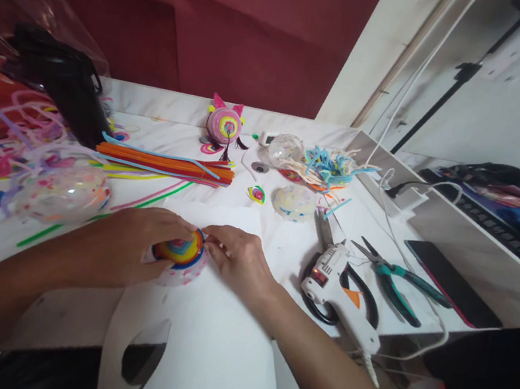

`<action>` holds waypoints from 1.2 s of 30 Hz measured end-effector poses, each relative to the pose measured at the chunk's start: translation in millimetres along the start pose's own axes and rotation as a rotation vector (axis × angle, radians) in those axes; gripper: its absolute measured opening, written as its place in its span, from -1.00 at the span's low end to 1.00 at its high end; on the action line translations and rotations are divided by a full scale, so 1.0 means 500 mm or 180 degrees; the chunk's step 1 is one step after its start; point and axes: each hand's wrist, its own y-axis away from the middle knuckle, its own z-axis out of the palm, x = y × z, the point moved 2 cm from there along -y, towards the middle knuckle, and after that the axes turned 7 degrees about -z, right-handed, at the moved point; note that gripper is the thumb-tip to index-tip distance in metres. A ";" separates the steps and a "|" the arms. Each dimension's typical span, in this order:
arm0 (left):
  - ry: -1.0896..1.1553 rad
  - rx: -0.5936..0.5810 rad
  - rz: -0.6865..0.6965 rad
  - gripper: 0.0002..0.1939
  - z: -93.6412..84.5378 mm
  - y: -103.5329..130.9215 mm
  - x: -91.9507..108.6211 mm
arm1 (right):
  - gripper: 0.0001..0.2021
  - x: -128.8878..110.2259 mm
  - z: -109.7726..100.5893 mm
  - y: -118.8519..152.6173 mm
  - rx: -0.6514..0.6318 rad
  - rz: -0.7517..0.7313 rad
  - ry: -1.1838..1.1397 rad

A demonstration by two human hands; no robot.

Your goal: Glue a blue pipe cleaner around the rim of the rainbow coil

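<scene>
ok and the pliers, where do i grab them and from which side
Likely best by the green handles, coming from the near right: they splay out toward the near edge of the table, while the parted jaws point away, beside the glue gun.

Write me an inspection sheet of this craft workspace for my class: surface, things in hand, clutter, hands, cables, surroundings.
Surface: white marble-patterned table; white paper with a cut-out lies under the work.
Things in hand: multicoloured coiled disc over a clear spotted plastic piece.
Clutter: pipe cleaner bundle, pink-eared ball, glue gun lying over scissors, green-handled pliers.
Hands: left hand spans the disc; right hand pinches at its blue rim.
Cables: white cable loops past the pliers and off the table edge.
Surroundings: maroon sheet behind; spills, nothing seen.
</scene>
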 end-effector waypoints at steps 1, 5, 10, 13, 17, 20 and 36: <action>-0.0047 0.0058 -0.0052 -0.64 0.006 0.001 0.006 | -0.75 -0.001 -0.001 -0.002 -0.0044 0.0052 -0.0025; -0.0380 0.0339 -0.0117 -0.77 0.030 0.002 0.031 | -0.72 -0.007 -0.006 -0.009 -0.0132 0.0197 -0.0078; -0.0608 0.0486 0.0030 -0.78 0.050 0.008 0.045 | -0.70 -0.014 -0.010 -0.020 -0.0214 0.0332 -0.0151; -0.0697 0.0518 0.0161 -0.70 0.054 0.013 0.050 | -0.68 -0.011 -0.010 -0.026 -0.0185 0.0509 -0.0223; -0.0727 0.0347 0.0057 -0.70 0.047 0.014 0.053 | -0.70 -0.004 -0.007 -0.027 -0.0114 0.0834 -0.0434; -0.0752 0.0258 0.0127 -0.69 0.042 0.013 0.052 | -0.73 -0.001 -0.005 -0.024 -0.0041 0.0986 -0.0593; -0.1416 0.0327 0.0712 -0.51 0.079 0.019 0.045 | -0.76 -0.039 -0.050 -0.025 -0.0560 0.0838 -0.0480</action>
